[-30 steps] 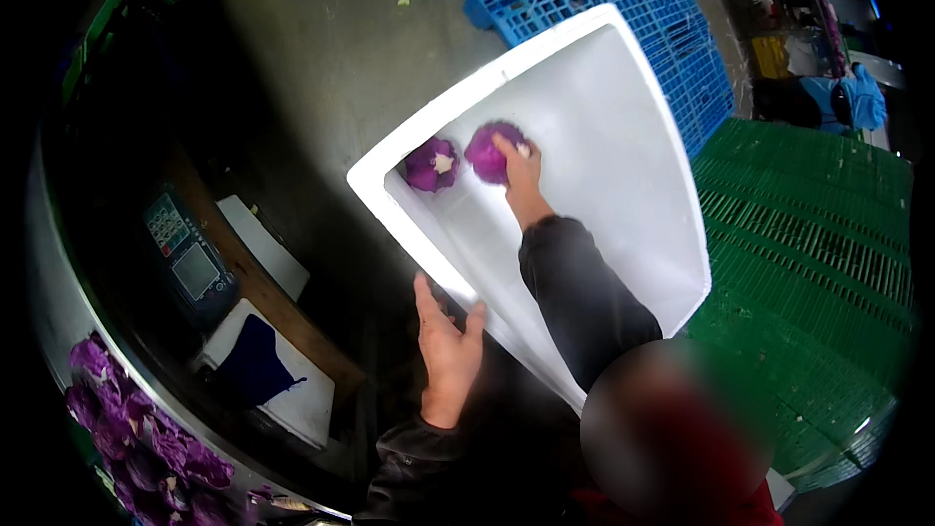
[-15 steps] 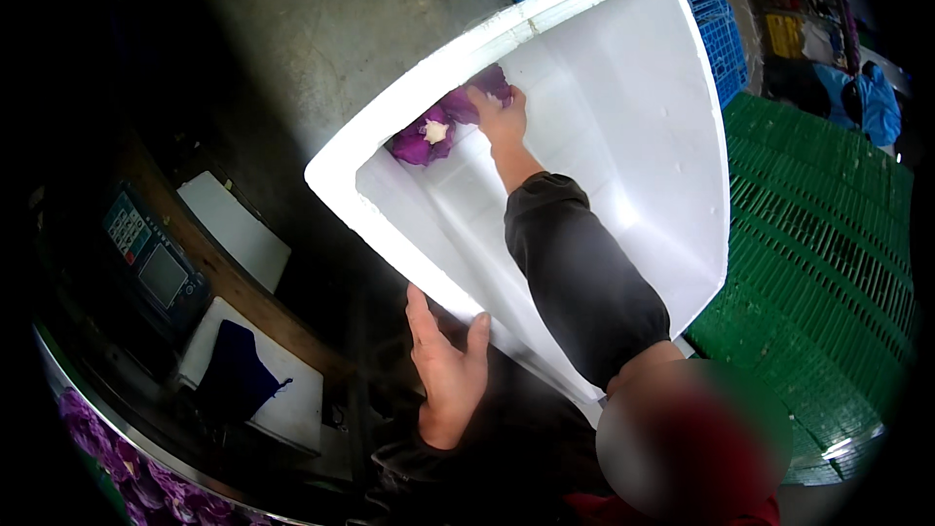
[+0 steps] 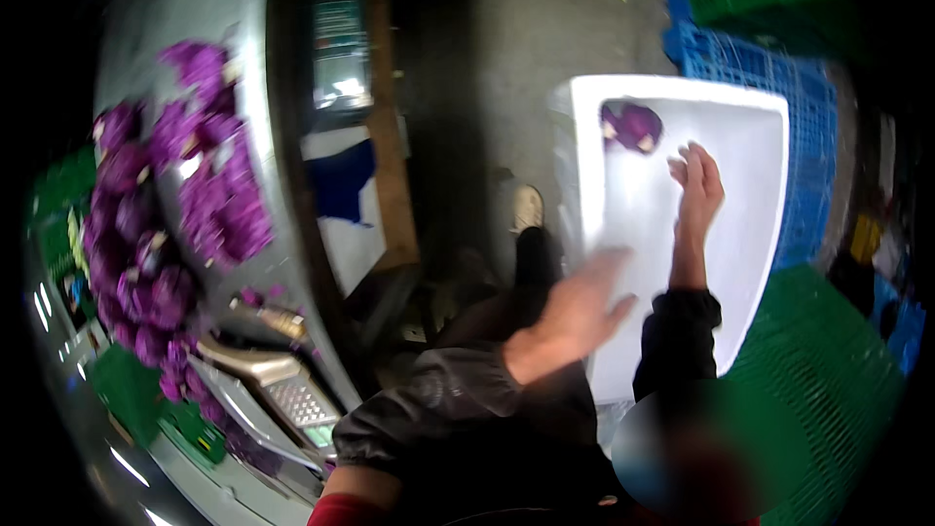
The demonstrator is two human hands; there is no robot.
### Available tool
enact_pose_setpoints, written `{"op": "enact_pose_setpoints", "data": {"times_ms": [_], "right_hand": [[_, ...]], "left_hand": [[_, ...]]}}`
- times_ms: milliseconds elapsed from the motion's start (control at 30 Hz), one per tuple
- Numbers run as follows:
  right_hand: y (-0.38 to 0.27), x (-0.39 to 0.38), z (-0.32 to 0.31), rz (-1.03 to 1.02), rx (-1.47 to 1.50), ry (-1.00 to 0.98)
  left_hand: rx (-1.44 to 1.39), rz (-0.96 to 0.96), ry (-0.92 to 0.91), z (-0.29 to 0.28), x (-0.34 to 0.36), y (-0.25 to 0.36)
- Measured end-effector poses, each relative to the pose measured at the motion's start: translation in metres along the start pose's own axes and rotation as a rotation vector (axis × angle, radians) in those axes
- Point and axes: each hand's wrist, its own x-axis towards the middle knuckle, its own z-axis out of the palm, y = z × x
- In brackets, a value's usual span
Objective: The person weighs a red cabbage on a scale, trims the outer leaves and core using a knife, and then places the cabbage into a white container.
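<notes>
A white foam box (image 3: 779,136) stands in front of me on the right. Purple cabbage (image 3: 640,127) lies in its far left corner. My right hand (image 3: 698,183) reaches into the box, near the cabbage but apart from it, with fingers loosely bent and nothing between them. Over the box's left wall hovers my left hand (image 3: 575,317), blurred by motion, thumb and fingers spread and holding nothing.
To the left, a metal table (image 3: 255,58) bears piled purple cabbages (image 3: 136,224), loose purple leaves (image 3: 224,200), a knife (image 3: 278,319) and a digital scale (image 3: 292,399). Blue pallets (image 3: 813,156) and green crates (image 3: 808,380) border the box on the right. A dark blue cloth (image 3: 343,180) lies beside the table.
My right hand has let go of the cabbage and drawn back from it. My left hand has risen over the box wall. The view has swung left, bringing the table in.
</notes>
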Motion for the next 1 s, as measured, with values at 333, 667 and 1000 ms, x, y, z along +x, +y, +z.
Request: {"op": "enact_pose_setpoints", "data": {"times_ms": [333, 667, 1000], "right_hand": [[-0.153, -0.276, 0.196, -0.278, -0.018, -0.916], [-0.102, -0.405, 0.344, -1.166, -0.951, -1.209], [-0.064, -0.377, 0.352, -0.527, -0.691, -1.263]], "left_hand": [[-0.336, 0.184, 0.633, -0.144, -0.202, 0.012], [0.053, -0.513, 2.205, -0.098, -0.616, -0.067], [-0.451, -1.510, 2.529, 0.081, -0.846, -0.129]]}}
